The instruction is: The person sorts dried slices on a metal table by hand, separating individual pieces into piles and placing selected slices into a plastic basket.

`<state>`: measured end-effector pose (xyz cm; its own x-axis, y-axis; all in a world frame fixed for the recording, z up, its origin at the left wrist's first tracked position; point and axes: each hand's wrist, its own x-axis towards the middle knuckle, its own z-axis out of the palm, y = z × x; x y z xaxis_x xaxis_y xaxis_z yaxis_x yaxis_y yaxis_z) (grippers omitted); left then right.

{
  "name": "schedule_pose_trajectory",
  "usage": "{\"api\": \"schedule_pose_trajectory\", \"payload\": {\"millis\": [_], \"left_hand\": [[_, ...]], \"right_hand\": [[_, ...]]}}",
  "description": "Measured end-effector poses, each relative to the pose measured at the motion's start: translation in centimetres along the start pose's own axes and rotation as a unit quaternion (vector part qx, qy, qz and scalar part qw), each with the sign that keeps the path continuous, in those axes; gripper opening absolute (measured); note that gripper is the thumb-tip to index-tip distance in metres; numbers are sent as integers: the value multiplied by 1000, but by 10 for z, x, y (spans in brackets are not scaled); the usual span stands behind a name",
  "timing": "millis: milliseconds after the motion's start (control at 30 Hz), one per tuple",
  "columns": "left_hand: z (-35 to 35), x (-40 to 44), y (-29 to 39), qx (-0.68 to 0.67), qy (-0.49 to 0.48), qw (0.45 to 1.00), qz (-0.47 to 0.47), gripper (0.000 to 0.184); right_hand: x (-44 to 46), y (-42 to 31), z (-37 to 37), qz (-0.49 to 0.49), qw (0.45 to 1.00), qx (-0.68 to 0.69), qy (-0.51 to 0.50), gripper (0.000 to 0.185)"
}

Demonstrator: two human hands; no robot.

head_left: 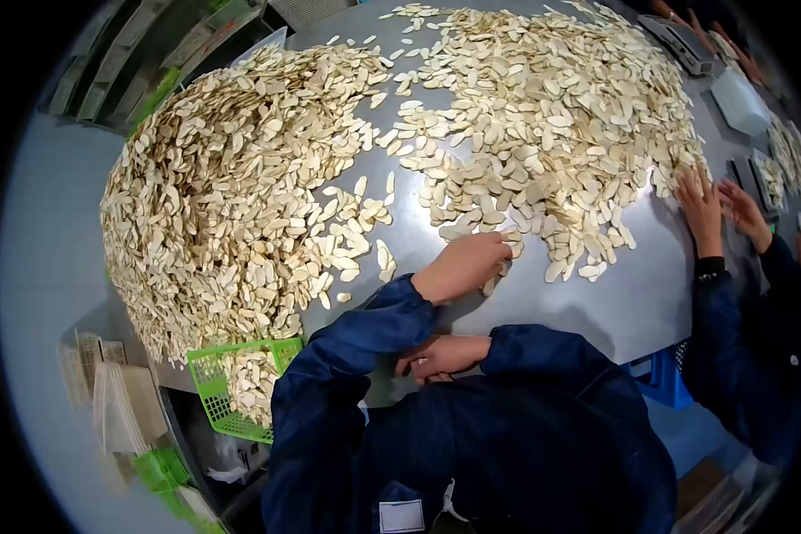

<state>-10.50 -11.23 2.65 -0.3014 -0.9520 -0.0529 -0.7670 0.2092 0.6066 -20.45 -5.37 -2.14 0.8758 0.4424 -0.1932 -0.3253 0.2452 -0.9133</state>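
My left hand [465, 265] reaches over the metal table, its fingers closed around pale dried slices [495, 281] at the near edge of the right-hand pile [543, 133]. My right hand [442, 357] is lower, close to my body near the table's front edge and beneath my left forearm. Its fingers are curled, and what they hold, if anything, is hidden. To my left lies a larger, taller heap of the same flat, oval slices [231, 196].
A green basket [212, 400] with slices in it hangs by the table's left front edge. At right, another person's hands [703, 214] touch the pile. A scale-like device [681, 44] and a white container [740, 102] stand at the far right. Racks [120, 62] stand back left.
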Motion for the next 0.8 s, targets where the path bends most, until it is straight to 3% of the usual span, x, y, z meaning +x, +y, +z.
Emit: {"api": "schedule_pose_trajectory", "payload": {"millis": [167,233,333,367,433,467,567,600,700,800], "left_hand": [[16,8,0,91,-3,995,32,16],[12,3,-1,106,3,994,31,16],[-6,-12,0,44,62,996,-39,15],[-16,-19,0,25,82,994,-62,15],[-40,-42,5,-90,136,979,-119,15],[-54,-55,13,-109,115,977,-141,15],[-81,-88,25,-170,40,972,-155,18],[-87,-95,24,-217,-2,959,-183,25],[-82,-114,-13,-159,89,955,-232,29],[-80,-119,-34,-154,91,946,-269,29]], "right_hand": [[-2,1,1,11,999,36,22,37],[-4,0,0,17,995,74,71,27],[-8,-5,-11,22,988,87,124,18],[-9,-6,-17,20,977,152,149,17],[-8,-8,-16,-122,911,286,272,19],[-9,-3,-24,-123,901,317,271,22],[-15,-20,-24,-218,792,510,255,26],[-16,-16,-28,-224,789,521,236,26],[-19,-12,-32,-178,790,526,259,27],[-24,-4,-30,-144,830,510,173,25]]}}
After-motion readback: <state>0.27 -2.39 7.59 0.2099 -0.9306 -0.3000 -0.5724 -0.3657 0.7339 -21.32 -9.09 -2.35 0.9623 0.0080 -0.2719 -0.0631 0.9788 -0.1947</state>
